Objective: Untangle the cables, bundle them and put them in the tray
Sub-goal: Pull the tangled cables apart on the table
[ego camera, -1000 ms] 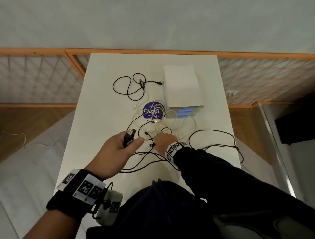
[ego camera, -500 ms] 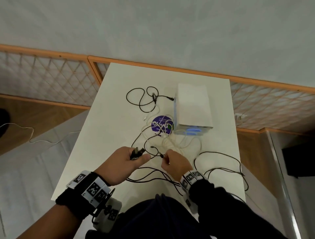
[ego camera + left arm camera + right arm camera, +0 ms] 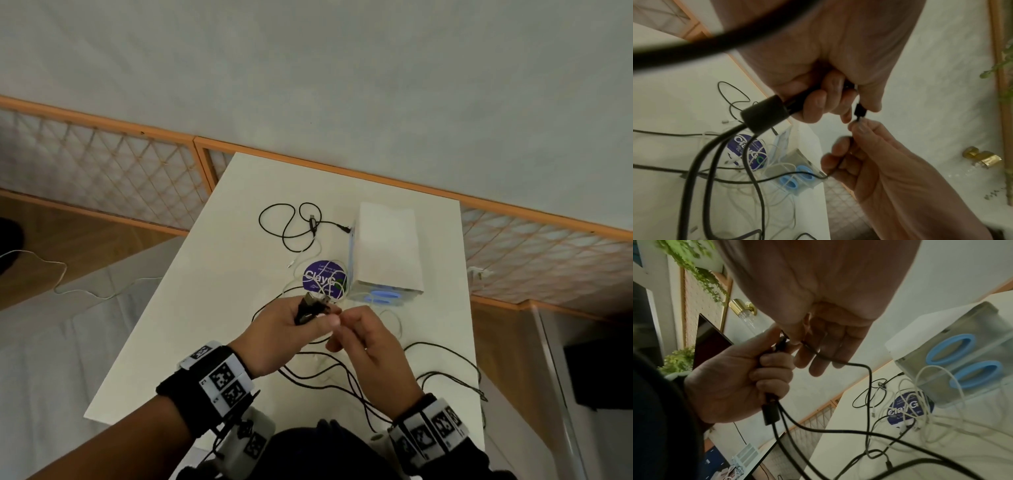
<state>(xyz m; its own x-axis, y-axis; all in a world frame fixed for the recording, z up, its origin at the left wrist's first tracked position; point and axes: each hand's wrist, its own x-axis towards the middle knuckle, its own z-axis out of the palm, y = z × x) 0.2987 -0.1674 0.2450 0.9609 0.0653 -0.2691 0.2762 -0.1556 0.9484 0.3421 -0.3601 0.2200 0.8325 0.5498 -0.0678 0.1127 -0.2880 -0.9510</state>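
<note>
Landmark: the tray [image 3: 385, 253], a white box with 2 blue oval handles on its near end, stands on the far right part of the counter [image 3: 205, 308].
Left hand: the left hand [image 3: 284, 329] is closed around a black cable with a thick plug [image 3: 764, 116], raised above the counter in front of the tray.
Right hand: the right hand [image 3: 370, 342] touches the left hand and pinches a thin black cable end [image 3: 860, 112] between thumb and finger.
Cables: a black cable [image 3: 291, 222] lies in loose loops left of the tray; white cables [image 3: 920, 410] lie mixed over a round purple sticker [image 3: 322, 277] just beside the tray; more black loops [image 3: 445, 363] spread in front of it.
Progress: I judge it early. Nothing is bundled, and I see no cable in the tray.
Left to do: separate each cable, coil it, put it in the tray.
Room: pale wall, wooden lattice rail behind the counter, wooden floor.
</note>
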